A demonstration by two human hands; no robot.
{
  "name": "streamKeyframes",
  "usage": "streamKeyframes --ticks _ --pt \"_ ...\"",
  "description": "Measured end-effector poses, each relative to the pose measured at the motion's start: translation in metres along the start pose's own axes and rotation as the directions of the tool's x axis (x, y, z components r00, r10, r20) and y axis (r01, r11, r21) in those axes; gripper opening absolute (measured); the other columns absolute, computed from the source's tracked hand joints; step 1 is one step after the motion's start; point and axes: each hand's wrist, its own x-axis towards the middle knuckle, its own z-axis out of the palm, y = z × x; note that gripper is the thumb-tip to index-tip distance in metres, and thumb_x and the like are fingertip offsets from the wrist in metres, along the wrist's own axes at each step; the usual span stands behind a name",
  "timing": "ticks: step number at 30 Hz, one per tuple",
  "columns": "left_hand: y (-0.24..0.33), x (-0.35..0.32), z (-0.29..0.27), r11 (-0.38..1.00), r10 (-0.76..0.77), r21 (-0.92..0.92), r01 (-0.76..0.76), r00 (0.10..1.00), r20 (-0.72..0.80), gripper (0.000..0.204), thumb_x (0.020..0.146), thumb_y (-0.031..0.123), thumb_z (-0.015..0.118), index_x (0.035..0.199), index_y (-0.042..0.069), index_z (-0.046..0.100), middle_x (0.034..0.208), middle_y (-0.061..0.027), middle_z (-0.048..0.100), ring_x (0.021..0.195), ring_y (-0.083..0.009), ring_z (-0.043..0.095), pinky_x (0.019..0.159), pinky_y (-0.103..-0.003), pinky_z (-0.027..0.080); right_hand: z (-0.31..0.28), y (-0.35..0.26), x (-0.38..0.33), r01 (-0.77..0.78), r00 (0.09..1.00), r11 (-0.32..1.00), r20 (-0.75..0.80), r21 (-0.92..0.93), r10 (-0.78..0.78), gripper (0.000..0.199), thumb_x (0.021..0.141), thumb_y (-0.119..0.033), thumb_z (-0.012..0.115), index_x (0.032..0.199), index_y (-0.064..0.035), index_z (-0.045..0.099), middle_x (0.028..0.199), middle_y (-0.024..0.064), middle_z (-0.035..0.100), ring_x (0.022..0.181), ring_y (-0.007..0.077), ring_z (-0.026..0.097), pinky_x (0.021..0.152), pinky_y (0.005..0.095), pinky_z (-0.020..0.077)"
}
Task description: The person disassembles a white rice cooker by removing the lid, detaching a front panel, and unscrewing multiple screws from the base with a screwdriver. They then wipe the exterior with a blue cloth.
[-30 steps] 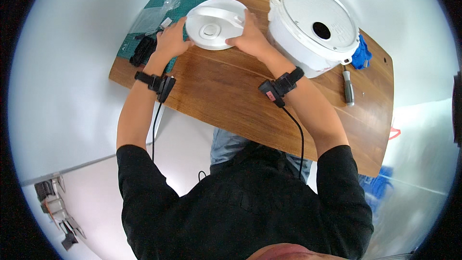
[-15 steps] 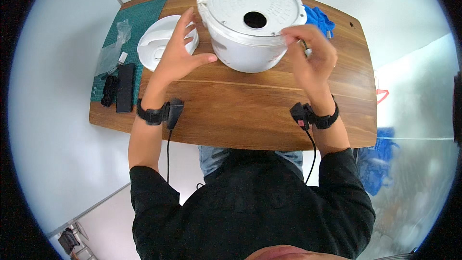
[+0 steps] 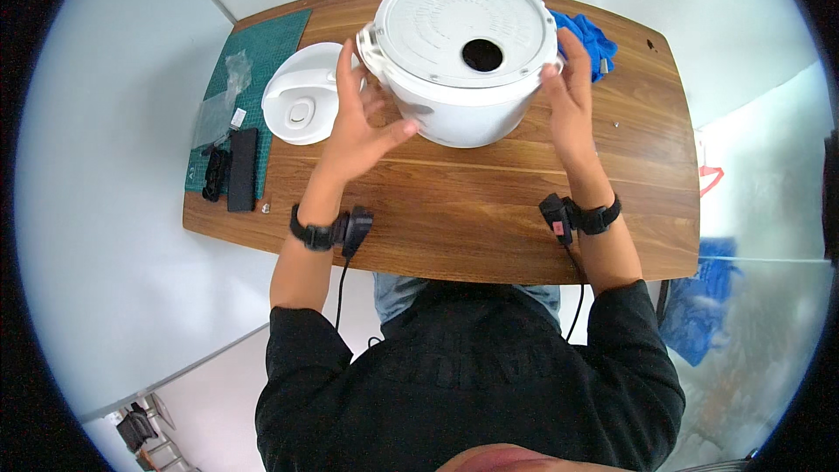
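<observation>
A white round pot body, like a rice cooker's (image 3: 463, 118), stands at the back middle of the table. Its top is a silvery round plate (image 3: 419, 22) with a dark round hole (image 3: 482, 55) near the front. At its left side, by a white hinge or latch piece, is my left hand (image 3: 357, 131), fingers spread and partly blurred, thumb along the lower wall. My right hand (image 3: 572, 100) has thumb and fingers closed about the right rim, at a small lug. A white lid with a handle (image 3: 293, 127) lies left of my left hand.
On the left, a green cutting mat (image 3: 284, 39) carries clear plastic wrap (image 3: 214, 114), a black bar (image 3: 243, 170) and a black bundle (image 3: 215, 177). A blue cloth (image 3: 581, 35) lies behind the pot's right side. Small metal bits (image 3: 616, 125) sit on the wooden table (image 3: 472, 210).
The view has shifted, so the table and pot appear lower and farther right. My left hand has come closer to the pot. My right hand has turned and now grasps the right rim.
</observation>
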Motion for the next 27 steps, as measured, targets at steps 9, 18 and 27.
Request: streamKeyframes --ticks 9,18,27 --pt "0.013 -0.010 0.001 0.978 -0.155 -0.154 0.139 0.983 -0.095 0.062 0.105 0.043 0.055 0.151 0.003 0.043 0.143 -0.0157 0.056 0.125 -0.0265 0.061 0.103 -0.043 0.049 -0.021 -0.012 -0.005 -0.267 0.948 0.955 -0.144 0.131 0.285 0.066 0.107 -0.043 0.052 0.151 0.0019 0.031 0.147 0.0207 0.042 0.141 0.0307 0.042 0.118 0.0450 0.0354" --pt "-0.003 0.057 0.041 0.763 -0.302 -0.607 0.223 0.953 -0.029 0.056 0.112 0.040 0.036 0.155 0.003 0.040 0.156 -0.0104 0.046 0.145 -0.0225 0.039 0.121 -0.039 0.030 0.002 -0.008 -0.031 -0.151 0.988 0.987 -0.027 0.059 0.153 0.077 0.106 -0.042 0.052 0.157 0.0022 0.016 0.158 0.0265 0.027 0.152 0.0377 0.022 0.123 0.0504 0.0230" --pt "0.020 -0.006 0.034 0.962 -0.272 -0.071 0.265 0.954 -0.129 0.092 0.100 0.069 0.045 0.158 0.001 0.027 0.157 -0.0181 0.039 0.148 -0.0307 0.033 0.119 -0.047 0.028 -0.031 0.020 -0.004 -0.271 0.963 0.942 0.046 0.199 0.267 0.065 0.112 -0.050 0.029 0.160 -0.0059 0.031 0.156 0.0136 0.043 0.143 0.0251 0.042 0.117 0.0417 0.0346"
